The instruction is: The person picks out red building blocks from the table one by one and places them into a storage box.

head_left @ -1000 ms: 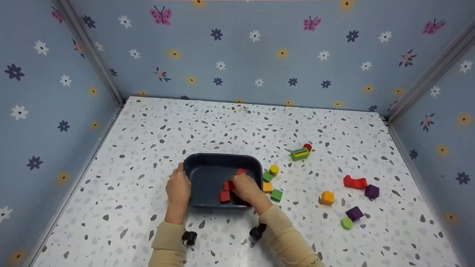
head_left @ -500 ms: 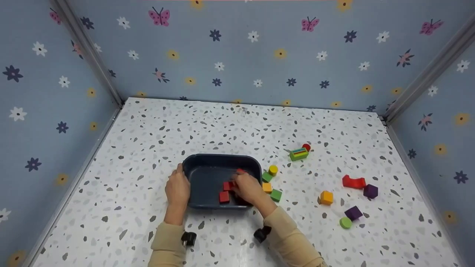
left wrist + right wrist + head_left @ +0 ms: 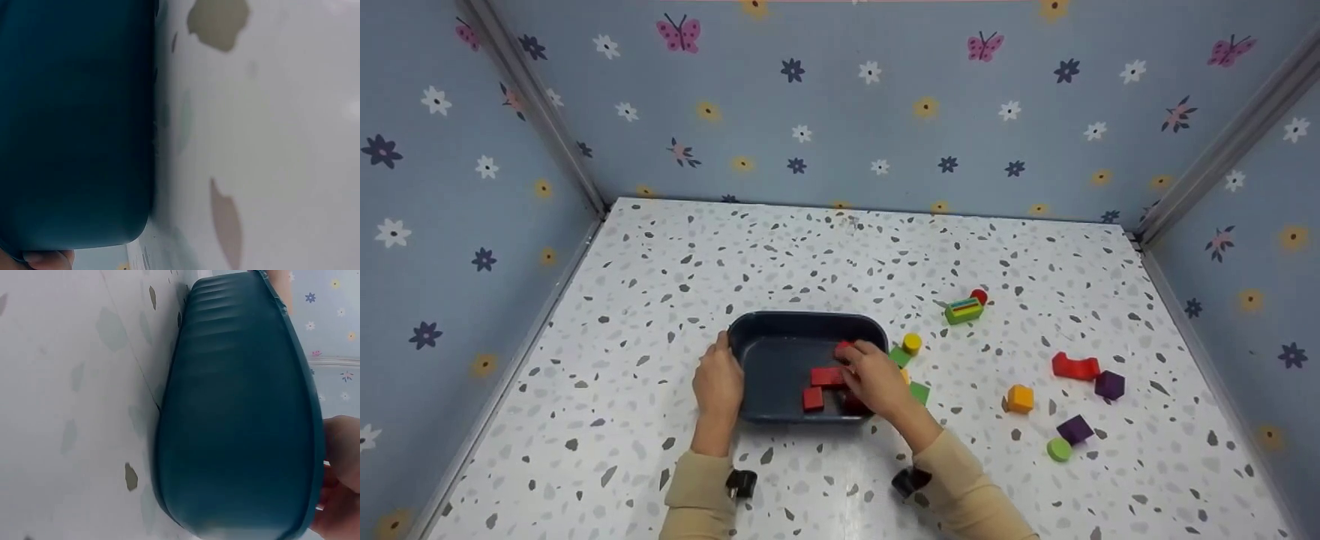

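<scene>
While pale blue panels printed with flowers and butterflies point(image 3: 915, 142) enclose the far side and both flanks, a white tabletop flecked with grey, terrazzo-like chips point(image 3: 607, 360) spreads below them. On it, in front of the person, sits a dark blue rectangular tray with rounded corners point(image 3: 772, 375), upright and flat. Two beige sleeves point(image 3: 699, 491) reach in from the near edge. The left hand point(image 3: 718, 384) grips the tray's left side at the rim. The right hand point(image 3: 877, 381) reaches over the tray's right side, thumb and fingers pinching a small red piece point(image 3: 844, 349).

Beneath that hand, inside the tray, a red oblong bar point(image 3: 826, 377) lies partly covered. Well to the right of the tray rests a red block with a scooped side point(image 3: 1075, 367); nearer the tray and farther back is a lime-green block with a striped top point(image 3: 964, 310). Two purple blocks point(image 3: 1075, 430), an orange cube point(image 3: 1020, 399) and a pale green cylinder point(image 3: 1059, 449) share the right-hand area. Inside the tray, a red cube point(image 3: 813, 399) sits just nearer than the bar. A yellow cylinder point(image 3: 912, 344) stands just outside the tray's right wall, with a red round piece point(image 3: 979, 298) beside the striped block.
</scene>
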The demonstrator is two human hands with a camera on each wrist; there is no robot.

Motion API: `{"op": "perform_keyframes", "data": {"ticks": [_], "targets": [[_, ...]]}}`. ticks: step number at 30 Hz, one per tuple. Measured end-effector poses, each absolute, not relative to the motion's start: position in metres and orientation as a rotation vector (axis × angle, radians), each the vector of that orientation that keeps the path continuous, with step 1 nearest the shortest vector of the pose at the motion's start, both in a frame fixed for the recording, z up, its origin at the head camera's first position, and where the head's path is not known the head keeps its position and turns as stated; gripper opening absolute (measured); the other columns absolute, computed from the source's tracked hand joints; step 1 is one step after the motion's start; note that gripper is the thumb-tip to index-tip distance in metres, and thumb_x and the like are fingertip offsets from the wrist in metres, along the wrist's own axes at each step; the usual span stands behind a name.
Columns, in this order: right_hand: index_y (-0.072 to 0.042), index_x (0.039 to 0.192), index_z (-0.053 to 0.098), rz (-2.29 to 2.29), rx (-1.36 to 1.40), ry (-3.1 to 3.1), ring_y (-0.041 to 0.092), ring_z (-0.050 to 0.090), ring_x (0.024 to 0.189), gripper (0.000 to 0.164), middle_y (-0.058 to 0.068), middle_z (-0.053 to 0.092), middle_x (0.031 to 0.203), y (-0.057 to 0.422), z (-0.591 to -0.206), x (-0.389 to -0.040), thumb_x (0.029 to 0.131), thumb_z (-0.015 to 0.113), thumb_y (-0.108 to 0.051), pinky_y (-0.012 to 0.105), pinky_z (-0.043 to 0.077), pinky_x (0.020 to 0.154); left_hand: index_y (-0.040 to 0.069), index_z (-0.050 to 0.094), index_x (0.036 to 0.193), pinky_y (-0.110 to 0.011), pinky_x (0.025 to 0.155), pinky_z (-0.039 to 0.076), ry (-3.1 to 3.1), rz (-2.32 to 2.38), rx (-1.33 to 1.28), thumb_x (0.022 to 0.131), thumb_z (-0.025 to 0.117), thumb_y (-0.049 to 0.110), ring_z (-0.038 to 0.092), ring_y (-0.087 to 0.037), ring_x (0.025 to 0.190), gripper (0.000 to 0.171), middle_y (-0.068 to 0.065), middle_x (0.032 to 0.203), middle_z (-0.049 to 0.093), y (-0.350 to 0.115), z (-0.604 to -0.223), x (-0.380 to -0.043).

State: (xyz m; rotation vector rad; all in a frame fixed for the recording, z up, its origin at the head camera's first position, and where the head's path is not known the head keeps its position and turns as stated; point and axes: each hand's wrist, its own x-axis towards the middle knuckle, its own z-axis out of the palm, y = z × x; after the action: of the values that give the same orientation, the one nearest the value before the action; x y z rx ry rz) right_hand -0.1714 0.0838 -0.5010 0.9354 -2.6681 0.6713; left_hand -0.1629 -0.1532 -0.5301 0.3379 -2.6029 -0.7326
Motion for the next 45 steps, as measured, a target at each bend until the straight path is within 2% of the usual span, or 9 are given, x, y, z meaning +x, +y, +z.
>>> {"op": "perform_keyframes", "data": {"ticks": [6, 12, 18, 30, 45], "targets": [[-0.007, 0.095, 0.063, 0.754, 0.862, -2.611, 0.014, 0.053, 0.074, 0.016, 0.002, 0.055, 0.087, 0.096, -0.495, -0.166, 0.079, 0.064, -0.008, 0.026, 0.046, 0.063, -0.007, 0.053, 0.114, -0.051, 0.056, 0.044, -2.602, -0.743, 0.335, 0.088, 0.046, 0.001, 0.058, -0.044, 0.068, 0.028, -0.025, 0.084, 0.059, -0.154, -0.529, -0.163], [-0.007, 0.092, 0.063, 0.778, 0.797, -2.587, 0.014, 0.054, 0.076, 0.014, 0.002, 0.055, 0.086, 0.113, -0.491, -0.160, 0.079, 0.062, -0.004, 0.028, 0.047, 0.066, -0.007, 0.052, 0.114, -0.050, 0.054, 0.045, -2.615, -0.741, 0.337, 0.086, 0.048, -0.001, 0.058, -0.043, 0.068, 0.029, -0.025, 0.085, 0.059, -0.154, -0.528, -0.161], [-0.007, 0.091, 0.062, 0.743, 0.738, -2.576, 0.014, 0.055, 0.074, 0.012, 0.003, 0.056, 0.085, 0.133, -0.490, -0.158, 0.080, 0.064, -0.007, 0.029, 0.047, 0.063, -0.007, 0.052, 0.115, -0.049, 0.054, 0.045, -2.629, -0.737, 0.342, 0.086, 0.048, -0.001, 0.058, -0.043, 0.067, 0.030, -0.025, 0.084, 0.059, -0.155, -0.527, -0.162], [-0.006, 0.091, 0.062, 0.611, 0.701, -2.634, 0.016, 0.053, 0.071, 0.014, 0.003, 0.055, 0.081, 0.178, -0.493, -0.157, 0.078, 0.065, -0.004, 0.031, 0.047, 0.065, -0.007, 0.052, 0.115, -0.051, 0.055, 0.044, -2.620, -0.749, 0.339, 0.087, 0.047, 0.000, 0.058, -0.044, 0.068, 0.030, -0.026, 0.085, 0.058, -0.154, -0.528, -0.161], [-0.001, 0.092, 0.061, 0.394, 0.595, -2.666, 0.027, 0.056, 0.077, 0.022, 0.011, 0.056, 0.085, 0.238, -0.489, -0.158, 0.072, 0.069, -0.003, 0.039, 0.046, 0.068, -0.008, 0.051, 0.117, -0.048, 0.054, 0.045, -2.643, -0.753, 0.346, 0.087, 0.047, -0.001, 0.058, -0.041, 0.066, 0.031, -0.025, 0.085, 0.058, -0.153, -0.526, -0.161]]}}
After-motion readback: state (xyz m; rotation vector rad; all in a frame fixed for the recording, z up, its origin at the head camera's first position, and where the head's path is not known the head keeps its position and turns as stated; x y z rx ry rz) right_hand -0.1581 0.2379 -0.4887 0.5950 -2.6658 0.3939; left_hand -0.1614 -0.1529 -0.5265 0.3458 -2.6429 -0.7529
